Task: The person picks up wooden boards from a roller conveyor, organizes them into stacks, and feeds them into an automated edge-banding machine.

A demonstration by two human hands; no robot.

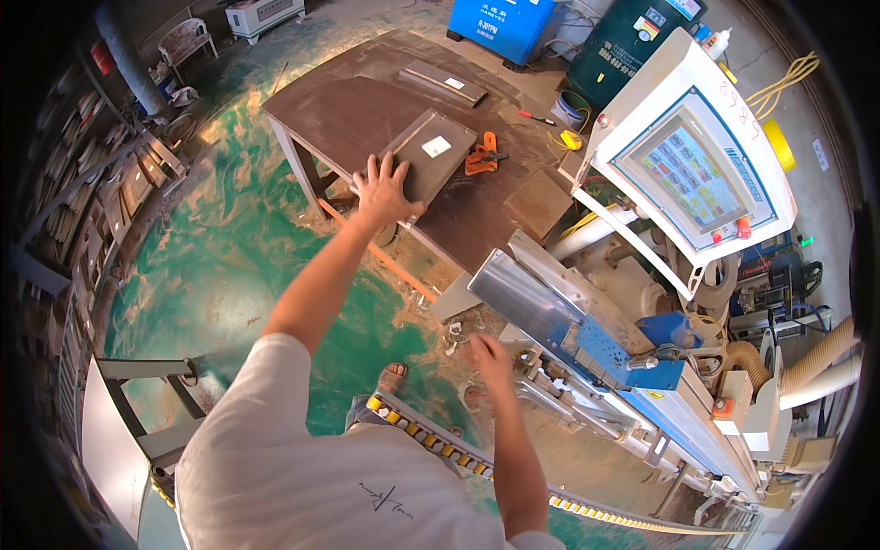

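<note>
My left hand (387, 191) lies with spread fingers on the near end of a dark brown flat panel (444, 167). This panel carries a white label and rests at the near edge of a brown table (339, 101). A second narrow brown panel (435, 79) with a small label lies farther back. Just right of the nearer panel is an orange and black hand tool (482, 156), its kind unclear. My right hand (490, 363) hangs low beside the metal end of a long machine (527, 298); its fingers are blurred, and nothing is visible in them.
A white control panel with a screen (687, 170) rises over the machine at right. On the table lie a yellow tape measure (571, 139) and a red and black marker (534, 117). A curved roller track (431, 442) passes close to my legs. Stacked boards (119, 197) line the left.
</note>
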